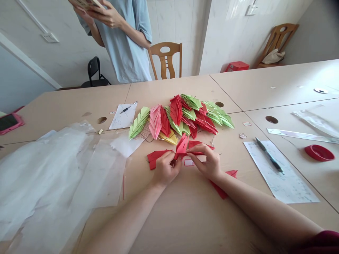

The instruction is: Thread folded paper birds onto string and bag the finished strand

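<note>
Between my two hands, a little above the table, is a red folded paper piece (pixel 182 144). My left hand (pixel 166 167) pinches its lower left side, fingers curled in. From the right, my right hand (pixel 206 160) grips its edge between thumb and fingertips. More red folded paper lies around them: one piece (pixel 156 158) beside my left hand, another (pixel 202 146) behind my right hand, and one (pixel 221 190) partly hidden under my right forearm. Just beyond is a pile of pleated paper pieces (pixel 176 111) in red, green, pink and yellow, with strings among them.
Translucent plastic sheets (pixel 58 176) cover the table's left side. To the right lie a written sheet (pixel 286 180), a pen (pixel 270 157) and a red tape roll (pixel 319 152). Another paper (pixel 119 120) with a pen is at back left. A person (pixel 124 42) stands across the table holding a phone.
</note>
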`<state>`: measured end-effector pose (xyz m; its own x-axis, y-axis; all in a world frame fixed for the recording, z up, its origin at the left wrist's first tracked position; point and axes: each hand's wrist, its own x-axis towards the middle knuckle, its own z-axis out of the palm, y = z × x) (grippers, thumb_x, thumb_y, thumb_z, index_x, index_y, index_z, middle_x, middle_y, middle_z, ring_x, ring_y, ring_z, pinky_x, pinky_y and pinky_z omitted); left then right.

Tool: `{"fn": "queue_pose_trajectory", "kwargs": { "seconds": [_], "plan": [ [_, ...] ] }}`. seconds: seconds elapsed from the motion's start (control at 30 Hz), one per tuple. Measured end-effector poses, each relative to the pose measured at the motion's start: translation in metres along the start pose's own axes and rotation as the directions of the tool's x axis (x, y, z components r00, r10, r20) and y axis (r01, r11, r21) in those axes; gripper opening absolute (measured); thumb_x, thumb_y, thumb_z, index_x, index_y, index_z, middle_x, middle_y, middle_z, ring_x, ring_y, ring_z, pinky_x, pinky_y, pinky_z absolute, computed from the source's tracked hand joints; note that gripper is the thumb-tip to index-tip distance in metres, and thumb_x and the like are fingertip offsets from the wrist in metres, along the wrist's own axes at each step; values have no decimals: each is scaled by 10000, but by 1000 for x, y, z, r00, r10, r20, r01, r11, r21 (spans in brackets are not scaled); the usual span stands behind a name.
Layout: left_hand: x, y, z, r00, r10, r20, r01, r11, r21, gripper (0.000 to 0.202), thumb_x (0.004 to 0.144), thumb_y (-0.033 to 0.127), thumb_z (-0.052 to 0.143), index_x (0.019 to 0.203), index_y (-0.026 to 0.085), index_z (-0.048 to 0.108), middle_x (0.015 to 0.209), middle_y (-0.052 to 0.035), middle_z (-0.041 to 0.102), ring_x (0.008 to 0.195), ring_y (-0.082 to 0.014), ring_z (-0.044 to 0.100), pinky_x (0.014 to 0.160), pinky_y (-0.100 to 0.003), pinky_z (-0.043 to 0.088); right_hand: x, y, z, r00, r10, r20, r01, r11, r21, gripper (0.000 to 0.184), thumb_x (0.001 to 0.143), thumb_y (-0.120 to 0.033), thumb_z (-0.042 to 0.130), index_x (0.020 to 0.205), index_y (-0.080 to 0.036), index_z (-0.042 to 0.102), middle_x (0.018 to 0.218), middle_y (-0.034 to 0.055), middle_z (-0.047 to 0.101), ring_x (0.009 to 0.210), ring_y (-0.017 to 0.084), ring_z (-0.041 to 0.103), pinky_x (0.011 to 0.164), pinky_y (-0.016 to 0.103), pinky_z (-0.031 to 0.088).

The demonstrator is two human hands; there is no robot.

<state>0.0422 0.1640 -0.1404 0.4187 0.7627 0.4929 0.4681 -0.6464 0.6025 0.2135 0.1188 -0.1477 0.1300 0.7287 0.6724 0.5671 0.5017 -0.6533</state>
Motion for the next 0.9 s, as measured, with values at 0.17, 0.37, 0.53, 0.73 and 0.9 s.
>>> {"fn": "queue_pose_trajectory", "kwargs": {
  "seconds": [0.17,0.37,0.53,0.73,0.9],
  "plan": [
    [2,-8,-2,995,84,-60,-74,984,162,259,863,183,524,608,185,476,566,27,437,492,-90,401,513,-220,338,9,2,-4,966,-154,209,213,930,-301,108,910,-206,570,995,-241,625,831,32,714,798,192,661,852,373,429],
    [-2,-7,2,987,158,10,-156,959,235,159,858,163,502,701,183,518,658,6,510,561,-104,488,551,-210,382,7,0,1,903,-113,413,308,843,-442,199,949,-141,442,812,-194,575,638,12,593,573,148,520,654,294,350],
    [-5,-7,4,982,183,51,-190,947,257,148,865,154,482,727,178,530,686,1,529,567,-104,515,564,-210,395,14,-2,-5,890,-50,454,260,872,-415,212,978,-205,404,826,-185,550,616,3,553,516,136,428,522,274,268],
    [-4,-1,0,958,272,89,-286,905,316,156,892,180,460,765,161,547,681,-15,542,569,-119,515,515,-234,343,22,-16,-8,871,-107,479,308,879,-364,231,963,-155,365,786,-187,510,653,12,536,563,134,427,568,261,298],
    [0,3,-4,925,375,68,-366,826,429,232,876,165,484,646,180,510,582,5,484,513,-124,451,509,-280,290,20,-17,-8,881,-87,466,298,865,-403,225,912,-120,406,711,-190,477,629,2,501,551,124,383,546,263,253]
  ]
}}
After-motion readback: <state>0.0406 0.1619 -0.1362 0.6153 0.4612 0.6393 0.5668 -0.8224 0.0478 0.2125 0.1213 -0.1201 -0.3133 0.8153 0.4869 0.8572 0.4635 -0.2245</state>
